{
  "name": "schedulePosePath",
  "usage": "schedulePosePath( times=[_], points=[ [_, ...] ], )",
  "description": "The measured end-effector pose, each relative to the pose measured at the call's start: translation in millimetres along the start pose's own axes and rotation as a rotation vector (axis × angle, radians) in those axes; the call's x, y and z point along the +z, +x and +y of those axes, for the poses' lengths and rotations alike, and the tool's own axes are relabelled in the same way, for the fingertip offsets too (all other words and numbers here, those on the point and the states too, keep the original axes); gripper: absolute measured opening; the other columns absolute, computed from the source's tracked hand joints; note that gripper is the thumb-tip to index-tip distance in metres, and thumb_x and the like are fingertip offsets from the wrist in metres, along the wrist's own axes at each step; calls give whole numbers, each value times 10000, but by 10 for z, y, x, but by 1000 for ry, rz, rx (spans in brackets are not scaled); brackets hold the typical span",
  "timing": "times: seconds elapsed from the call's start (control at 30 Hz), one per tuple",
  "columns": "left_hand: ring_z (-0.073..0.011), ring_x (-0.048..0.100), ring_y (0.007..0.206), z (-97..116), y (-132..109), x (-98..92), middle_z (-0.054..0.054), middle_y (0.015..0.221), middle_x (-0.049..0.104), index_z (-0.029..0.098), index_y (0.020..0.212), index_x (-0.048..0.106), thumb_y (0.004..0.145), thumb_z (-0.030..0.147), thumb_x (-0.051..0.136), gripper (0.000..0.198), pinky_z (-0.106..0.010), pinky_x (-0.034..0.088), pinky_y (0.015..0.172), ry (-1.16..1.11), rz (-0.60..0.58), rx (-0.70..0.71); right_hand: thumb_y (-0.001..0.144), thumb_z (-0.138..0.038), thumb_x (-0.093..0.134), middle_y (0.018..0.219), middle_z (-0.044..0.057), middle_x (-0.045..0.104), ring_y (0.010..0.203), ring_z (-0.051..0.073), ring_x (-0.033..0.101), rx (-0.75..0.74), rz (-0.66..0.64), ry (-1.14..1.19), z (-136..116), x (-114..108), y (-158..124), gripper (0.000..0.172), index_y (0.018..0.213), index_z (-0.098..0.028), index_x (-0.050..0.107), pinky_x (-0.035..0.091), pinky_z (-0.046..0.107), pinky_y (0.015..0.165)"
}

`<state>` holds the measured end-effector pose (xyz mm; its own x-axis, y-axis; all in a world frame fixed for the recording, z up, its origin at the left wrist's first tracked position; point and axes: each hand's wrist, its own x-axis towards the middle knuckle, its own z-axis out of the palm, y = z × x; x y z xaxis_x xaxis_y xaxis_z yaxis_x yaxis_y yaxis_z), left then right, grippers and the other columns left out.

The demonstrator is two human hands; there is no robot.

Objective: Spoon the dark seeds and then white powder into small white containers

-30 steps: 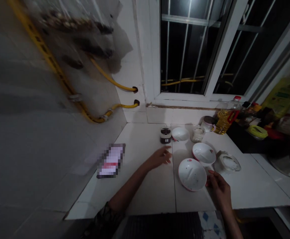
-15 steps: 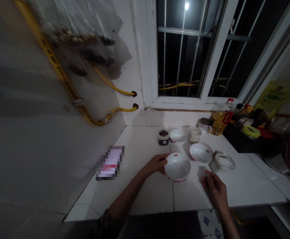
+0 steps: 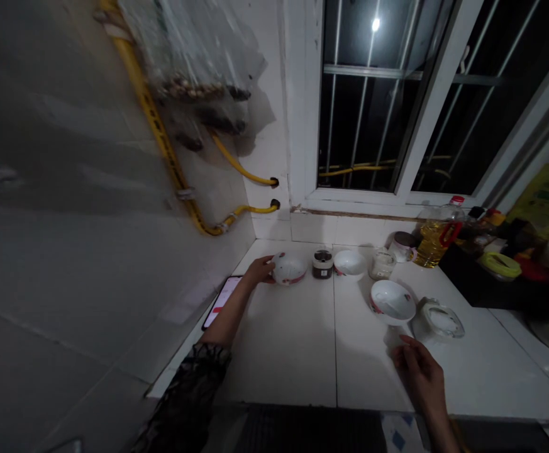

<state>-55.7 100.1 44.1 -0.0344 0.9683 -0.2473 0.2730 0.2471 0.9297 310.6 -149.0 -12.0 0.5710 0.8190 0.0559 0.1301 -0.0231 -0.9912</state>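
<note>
My left hand [image 3: 261,270] grips the rim of a white bowl [image 3: 290,269] with pink patterning, near the back wall at the left. Just right of that bowl stands a small dark-filled jar [image 3: 322,265] with a dark lid. My right hand [image 3: 420,370] hovers over the front of the counter, its fingers curled together; whatever they may hold is too dim to make out. Beyond its fingertips sits a second patterned bowl [image 3: 393,303], beside a square glass container [image 3: 438,321] of white contents. A third bowl [image 3: 349,264] rests between the dark jar and a glass jar [image 3: 382,264].
A lit phone [image 3: 223,301] lies on the white tiled counter [image 3: 293,352], partly behind my left forearm. At the back right are a lidded mug [image 3: 402,246], an oil bottle [image 3: 437,238] and a black box of condiments [image 3: 470,277]. Yellow pipes [image 3: 163,145] run along the wall.
My left hand has carried its bowl leftward and back, from the front middle of the counter to left of the dark jar. My right hand keeps its curled pose. The view has shifted slightly.
</note>
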Motion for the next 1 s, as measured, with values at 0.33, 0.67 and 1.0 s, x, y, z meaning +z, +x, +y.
schedulePosePath(
  times=[0.33,0.67,1.0],
  points=[
    [-130,677,719,54,146,177,-52,996,694,139,1242,592,978,283,601,301,-281,598,646,-50,18,-51,673,-642,707,621,25,685,535,177,588,-17,-6,2,-45,3,-11,527,912,-173,680,514,308,574],
    [-106,650,518,14,139,254,-24,805,708,182,1462,480,969,273,555,507,-231,588,562,-21,-20,-33,678,-650,697,616,16,663,541,173,564,3,-12,60,-57,32,-21,533,918,-176,658,483,308,565],
    [-137,639,470,6,128,402,-35,757,681,164,1531,361,989,373,495,596,-256,581,536,10,-13,-10,679,-689,687,626,21,675,552,179,580,-11,-11,28,-67,15,-34,578,933,-170,676,492,312,575]
  ],
)
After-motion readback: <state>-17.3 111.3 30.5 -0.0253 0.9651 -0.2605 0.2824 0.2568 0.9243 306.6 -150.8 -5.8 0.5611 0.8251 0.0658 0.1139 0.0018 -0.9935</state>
